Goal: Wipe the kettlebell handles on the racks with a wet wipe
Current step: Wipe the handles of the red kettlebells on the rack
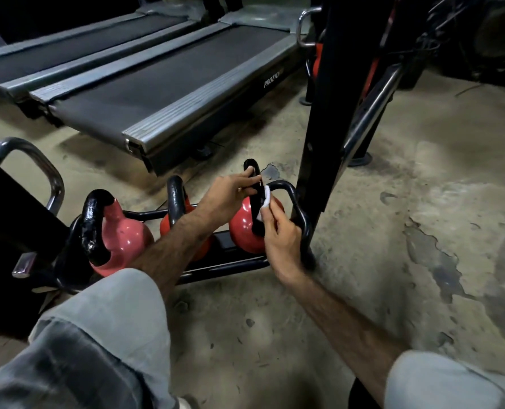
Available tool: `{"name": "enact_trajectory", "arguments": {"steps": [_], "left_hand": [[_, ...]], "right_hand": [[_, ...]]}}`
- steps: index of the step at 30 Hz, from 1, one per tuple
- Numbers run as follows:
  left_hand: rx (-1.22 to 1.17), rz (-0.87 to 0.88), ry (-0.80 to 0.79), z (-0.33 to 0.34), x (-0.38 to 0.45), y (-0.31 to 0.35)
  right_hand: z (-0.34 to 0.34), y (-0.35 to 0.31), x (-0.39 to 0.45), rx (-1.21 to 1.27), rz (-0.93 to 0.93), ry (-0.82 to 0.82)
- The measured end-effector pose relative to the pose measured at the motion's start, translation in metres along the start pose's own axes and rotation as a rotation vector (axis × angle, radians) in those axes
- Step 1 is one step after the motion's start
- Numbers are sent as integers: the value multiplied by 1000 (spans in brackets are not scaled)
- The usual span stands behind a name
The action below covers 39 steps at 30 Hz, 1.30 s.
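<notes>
Grey sleeves [103, 335] are seen nearest, at 7 and 5 o'clock. On the low rack [230, 265] three red kettlebells are lined up. The right one [246, 228], at centre, is being worked: its black handle [255, 199] is gripped near the top by the left hand [227, 193], while a white wipe [266, 199] is pinched against it by the right hand [283, 240]. The middle kettlebell [176, 211] and the left one [118, 231], at 9 o'clock, are not being touched; whether they are already wiped cannot be told.

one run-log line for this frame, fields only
stage: wiping | left hand: grips handle of rightmost kettlebell | right hand: presses wet wipe on that handle | location: floor rack
</notes>
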State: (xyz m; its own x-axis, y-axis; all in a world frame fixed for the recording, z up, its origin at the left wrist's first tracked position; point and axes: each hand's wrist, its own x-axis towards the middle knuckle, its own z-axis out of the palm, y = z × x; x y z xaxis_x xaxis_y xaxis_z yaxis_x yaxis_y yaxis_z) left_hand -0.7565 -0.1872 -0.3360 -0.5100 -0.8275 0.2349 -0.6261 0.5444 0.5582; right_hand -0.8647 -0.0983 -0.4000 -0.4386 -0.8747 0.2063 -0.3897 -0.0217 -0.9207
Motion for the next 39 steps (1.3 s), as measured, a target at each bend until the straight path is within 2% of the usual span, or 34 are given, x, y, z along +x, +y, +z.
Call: {"name": "enact_trajectory", "arguments": {"steps": [5, 7, 10, 14, 18, 21, 23, 28, 32, 36, 39], "left_hand": [[-2, -7, 3, -2, 0, 1], [-16, -5, 0, -3, -1, 0], [-17, -3, 8, -4, 1, -3], [-75, -38, -7, -2, 2, -2], [-98, -51, 3, -1, 4, -2], [-89, -54, 15, -3, 2, 0], [-75, -58, 18, -5, 2, 1], [-45, -59, -6, -7, 2, 4], [-25, -28, -4, -8, 2, 1], [-59, -25, 7, -10, 3, -1], [-79, -23, -7, -10, 3, -2]], "right_hand": [[2, 14, -27, -8, -46, 39], [5, 8, -15, -5, -161, 36], [5, 7, 4, -49, -423, -38], [-26, 33, 13, -378, -820, -281], [-45, 41, 38, -592, -1240, -360], [-45, 24, 63, -838, -1469, -567], [-39, 11, 72, -1000, -1505, -685], [-18, 6, 59, -1491, -1536, -810], [-29, -2, 72, -1443, -1647, -796], [-28, -17, 82, -1410, -1510, -736], [-30, 1, 69, -1309, -1516, -740]]}}
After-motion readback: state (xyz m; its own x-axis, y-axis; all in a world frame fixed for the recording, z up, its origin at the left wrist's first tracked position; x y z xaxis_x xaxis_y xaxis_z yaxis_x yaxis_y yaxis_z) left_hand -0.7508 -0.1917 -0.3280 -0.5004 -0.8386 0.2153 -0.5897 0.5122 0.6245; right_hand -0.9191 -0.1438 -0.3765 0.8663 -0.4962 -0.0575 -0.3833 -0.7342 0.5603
